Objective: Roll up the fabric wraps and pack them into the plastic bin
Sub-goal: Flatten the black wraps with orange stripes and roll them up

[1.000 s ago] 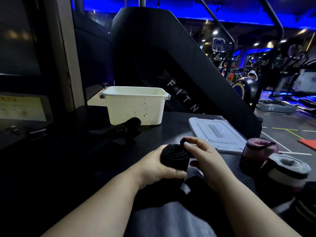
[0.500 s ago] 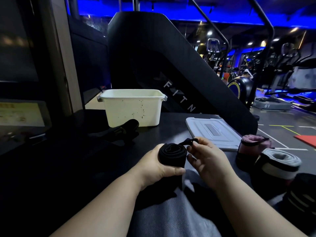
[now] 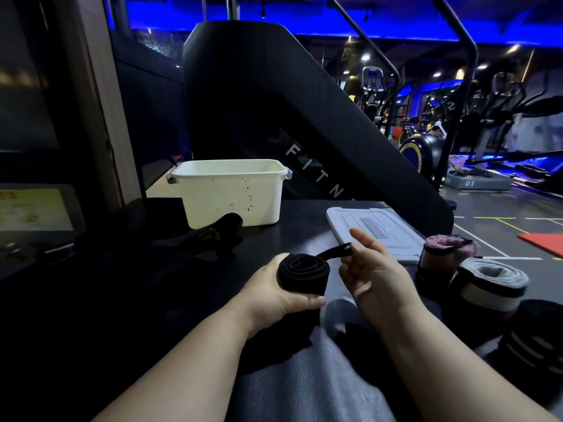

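My left hand (image 3: 275,289) grips a rolled black fabric wrap (image 3: 303,272) above the dark table. Its loose tail end (image 3: 333,252) sticks out to the right, pinched by my right hand (image 3: 370,274), whose index finger points up. The white plastic bin (image 3: 231,191) stands open at the back of the table, with its inside hidden from here. An unrolled black wrap (image 3: 213,236) lies in front of the bin. At the right stand a rolled pink wrap (image 3: 446,252), a rolled grey-white wrap (image 3: 490,283) and a dark striped roll (image 3: 530,339).
The bin's grey lid (image 3: 370,231) lies flat right of the bin. A large black fitness machine (image 3: 274,102) rises behind the table. A grey mat (image 3: 304,376) covers the near table edge. Gym equipment fills the room at the right.
My right hand has pulled the wrap's tail end out to the right, away from the roll. The left hand keeps hold of the roll. The view has shifted slightly.
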